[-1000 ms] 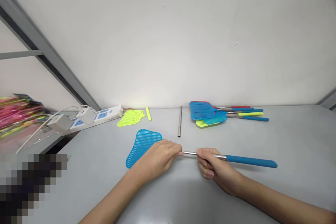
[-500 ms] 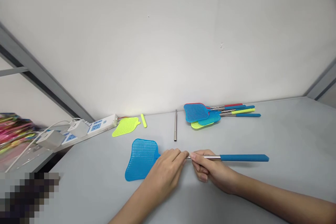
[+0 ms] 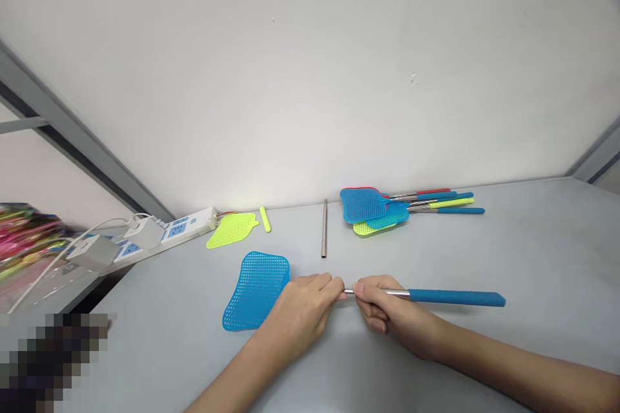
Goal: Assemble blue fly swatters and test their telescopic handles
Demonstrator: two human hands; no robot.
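Observation:
A blue fly swatter lies across the grey table in front of me. Its blue mesh head is at the left, its silver telescopic rod in the middle, and its blue grip points right. My left hand is closed on the neck where the head meets the rod. My right hand pinches the rod close to the left hand, fingertips almost touching it.
A loose silver rod lies behind my hands. A yellow swatter head and a yellow grip lie at the back left beside a white power strip. A pile of finished swatters sits at the back right. Coloured packets are far left.
My hands have drawn together along the rod, so less silver rod shows between them. The swatter head has turned slightly and the view has tilted.

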